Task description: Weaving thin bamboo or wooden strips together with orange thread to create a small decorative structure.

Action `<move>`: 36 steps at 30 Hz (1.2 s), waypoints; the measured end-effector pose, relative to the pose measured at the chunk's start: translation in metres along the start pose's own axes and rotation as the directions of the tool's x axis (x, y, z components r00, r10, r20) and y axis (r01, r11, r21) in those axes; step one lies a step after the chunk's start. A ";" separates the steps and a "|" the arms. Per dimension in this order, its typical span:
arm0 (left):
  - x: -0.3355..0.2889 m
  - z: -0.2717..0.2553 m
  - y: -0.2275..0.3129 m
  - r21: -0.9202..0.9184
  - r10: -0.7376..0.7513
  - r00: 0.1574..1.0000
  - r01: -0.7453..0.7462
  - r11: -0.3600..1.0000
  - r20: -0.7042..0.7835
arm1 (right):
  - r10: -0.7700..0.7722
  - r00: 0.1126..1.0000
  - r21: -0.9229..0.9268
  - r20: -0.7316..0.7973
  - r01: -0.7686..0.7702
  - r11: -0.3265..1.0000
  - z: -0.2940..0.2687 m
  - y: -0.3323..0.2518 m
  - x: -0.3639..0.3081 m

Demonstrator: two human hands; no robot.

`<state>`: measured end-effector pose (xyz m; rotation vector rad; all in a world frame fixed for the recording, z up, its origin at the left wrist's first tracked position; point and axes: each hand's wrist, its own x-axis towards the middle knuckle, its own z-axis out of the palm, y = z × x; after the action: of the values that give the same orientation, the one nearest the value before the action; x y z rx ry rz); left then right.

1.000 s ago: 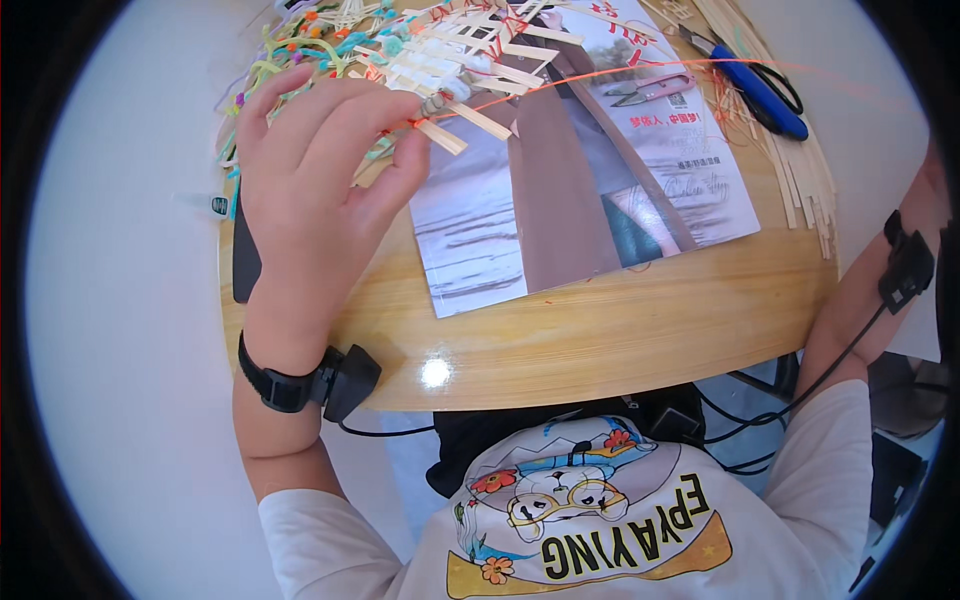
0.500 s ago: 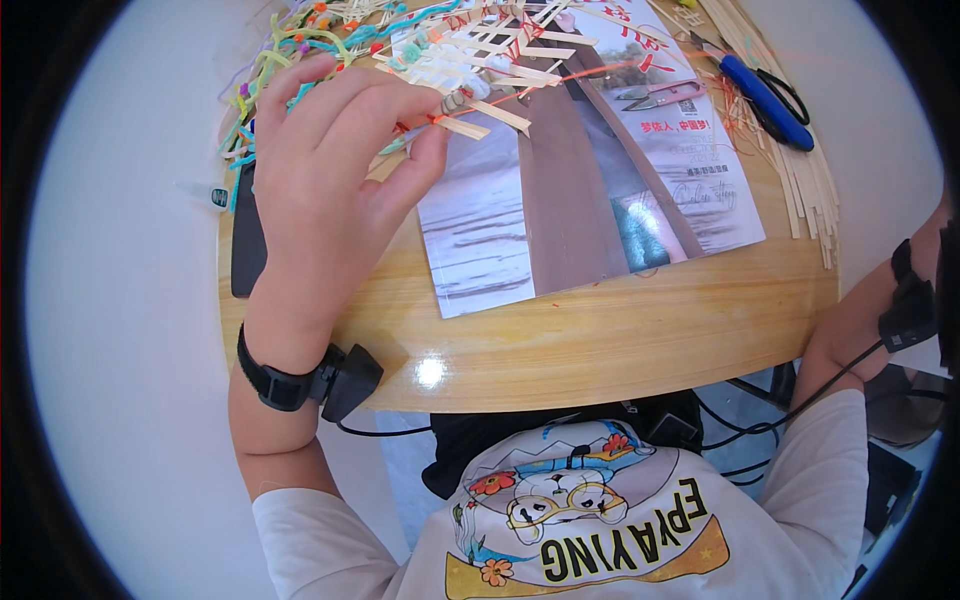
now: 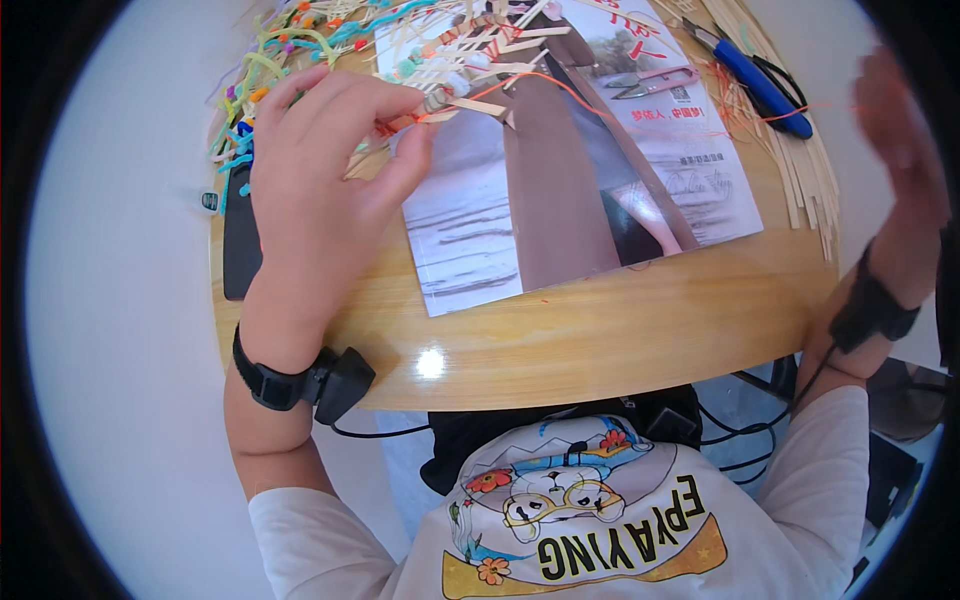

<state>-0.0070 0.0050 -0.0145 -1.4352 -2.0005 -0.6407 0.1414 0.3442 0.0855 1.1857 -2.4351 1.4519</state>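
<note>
My left hand (image 3: 325, 160) pinches the near end of a lattice of thin wooden strips (image 3: 505, 42) between thumb and fingertips. Red and orange thread is wound about the lattice's crossings, with white, green and brown fuzzy bits worked in. From the pinched spot an orange thread (image 3: 575, 92) runs loosely rightward over the magazine (image 3: 560, 190) and past the table's edge. My right hand (image 3: 900, 135) is raised off the table's right side, close to the thread's far end; motion blurs its fingers, so its grip on the thread does not show.
Pink-handled thread snips (image 3: 655, 82) rest on the magazine. Blue-handled pliers (image 3: 765, 95) lie right of it on loose wooden strips (image 3: 815, 195). Colourful fuzzy stems (image 3: 300, 45) heap at the far left, beside a dark flat object (image 3: 240, 235). The wooden table's rounded front edge (image 3: 560, 385) faces me.
My right hand has come up into view at the right. The orange thread, nearly straight before, now sags in a curve. My left hand keeps its pinch, shifted slightly left with the lattice.
</note>
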 end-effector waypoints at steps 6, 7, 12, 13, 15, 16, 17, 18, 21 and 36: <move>0.002 -0.003 -0.001 0.019 0.003 1.000 -0.003 1.000 0.009 | 0.504 0.830 0.088 -0.241 -0.498 0.863 0.102 0.010 0.028; 0.004 -0.003 0.000 0.017 0.003 1.000 -0.003 1.000 0.004 | 0.544 0.831 0.136 -0.114 -0.530 0.837 0.102 0.009 0.030; 0.006 -0.003 0.000 -0.003 0.040 0.999 -0.041 0.999 -0.010 | 0.600 0.798 0.075 -0.058 -0.596 0.800 0.107 0.015 0.036; 0.006 -0.004 -0.001 -0.005 0.037 0.999 -0.037 0.999 -0.012 | 0.649 0.760 0.024 -0.037 -0.649 0.761 0.107 0.011 0.039; 0.004 -0.005 -0.002 -0.003 0.035 0.999 -0.035 0.999 -0.021 | 0.654 0.756 0.072 -0.017 -0.651 0.755 0.107 0.012 0.041; 0.004 -0.005 -0.002 -0.006 0.033 0.999 -0.033 0.999 -0.022 | 0.657 0.754 0.121 -0.002 -0.652 0.748 0.107 0.014 0.041; 0.003 -0.005 -0.002 -0.011 0.025 1.000 -0.025 1.000 -0.017 | 0.660 0.751 0.121 0.000 -0.655 0.746 0.108 0.018 0.039; 0.002 -0.004 -0.001 -0.016 0.018 1.000 -0.018 1.000 -0.012 | 0.619 0.785 0.233 0.010 -0.604 0.762 0.110 0.023 0.036; 0.002 -0.004 -0.001 -0.011 0.026 1.000 -0.026 1.000 -0.017 | 0.576 0.815 0.198 0.066 -0.576 0.793 0.112 0.031 0.039; 0.002 -0.008 -0.003 0.017 0.042 0.999 -0.042 0.999 0.005 | 0.691 0.713 -0.303 -0.115 -0.688 0.660 0.079 0.042 0.046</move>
<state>-0.0085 -0.0003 -0.0075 -1.4665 -1.9690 -0.6014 0.1069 0.2668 0.0308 0.1607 -3.1483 1.0371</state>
